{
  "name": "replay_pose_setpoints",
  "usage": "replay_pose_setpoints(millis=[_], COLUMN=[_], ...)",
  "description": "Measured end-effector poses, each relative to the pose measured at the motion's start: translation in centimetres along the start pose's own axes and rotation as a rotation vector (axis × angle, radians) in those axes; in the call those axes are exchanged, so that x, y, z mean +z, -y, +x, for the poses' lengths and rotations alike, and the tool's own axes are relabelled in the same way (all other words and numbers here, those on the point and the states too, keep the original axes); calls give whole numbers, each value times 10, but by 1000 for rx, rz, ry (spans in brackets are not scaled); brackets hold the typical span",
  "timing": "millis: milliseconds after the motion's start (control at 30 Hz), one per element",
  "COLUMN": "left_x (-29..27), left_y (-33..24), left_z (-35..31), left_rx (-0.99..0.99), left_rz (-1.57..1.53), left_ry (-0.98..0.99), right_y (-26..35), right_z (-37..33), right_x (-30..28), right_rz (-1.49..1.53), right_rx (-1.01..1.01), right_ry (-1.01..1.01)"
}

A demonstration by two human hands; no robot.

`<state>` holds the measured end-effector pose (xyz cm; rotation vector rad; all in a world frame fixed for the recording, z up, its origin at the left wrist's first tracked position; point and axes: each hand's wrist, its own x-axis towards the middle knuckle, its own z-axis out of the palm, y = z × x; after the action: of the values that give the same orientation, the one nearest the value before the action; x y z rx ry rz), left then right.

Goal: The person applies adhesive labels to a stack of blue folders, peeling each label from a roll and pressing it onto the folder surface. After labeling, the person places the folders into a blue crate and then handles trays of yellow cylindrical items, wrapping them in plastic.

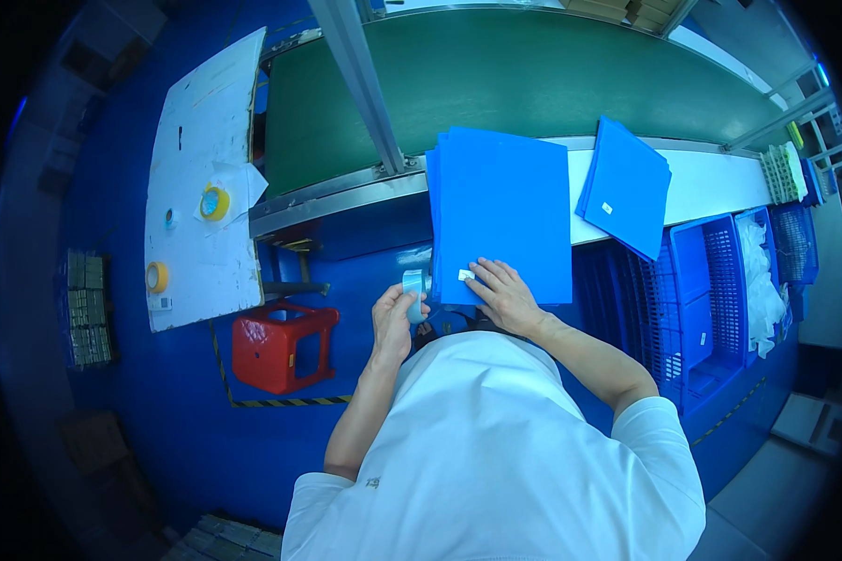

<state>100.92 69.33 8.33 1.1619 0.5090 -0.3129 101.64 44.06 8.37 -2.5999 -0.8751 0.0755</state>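
My left hand [398, 318] is closed around a roll of pale blue-backed labels or tape [413, 292], held just left of a stack of blue sheets [505, 210]. The sheets lie on the white ledge and overhang its near edge toward me. My right hand [505, 294] rests on the top sheet's near left corner, fingers stretched out and slightly apart. Its fingertips touch a small white label [465, 275] on that corner. Farther right lies a smaller pile of blue sheets [627, 187], turned at an angle, with a white label on it.
A green conveyor belt [505, 70] runs behind the white ledge [711, 182], with a metal post [360, 84] at its near edge. Blue crates [706, 309] stand at right. To the left are a white board table [201, 187] with tape rolls [214, 203] and a red stool [281, 348].
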Motion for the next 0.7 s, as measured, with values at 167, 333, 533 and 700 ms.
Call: replay_pose_setpoints(millis=[167, 333, 533, 700], left_x=[4, 19, 45, 60], left_y=[-3, -5, -16, -22], left_z=[3, -1, -9, -12], left_rx=[3, 0, 7, 60], left_rz=[-52, -38, 23, 43], left_ry=[15, 33, 1, -7], right_y=[-40, -158, -287, -264], right_z=[-10, -44, -96, -65], right_x=[-73, -176, -87, -33], right_rz=[-54, -296, -327, -4], right_rx=[-23, 279, 704, 672], right_ry=[-404, -937, -435, -509])
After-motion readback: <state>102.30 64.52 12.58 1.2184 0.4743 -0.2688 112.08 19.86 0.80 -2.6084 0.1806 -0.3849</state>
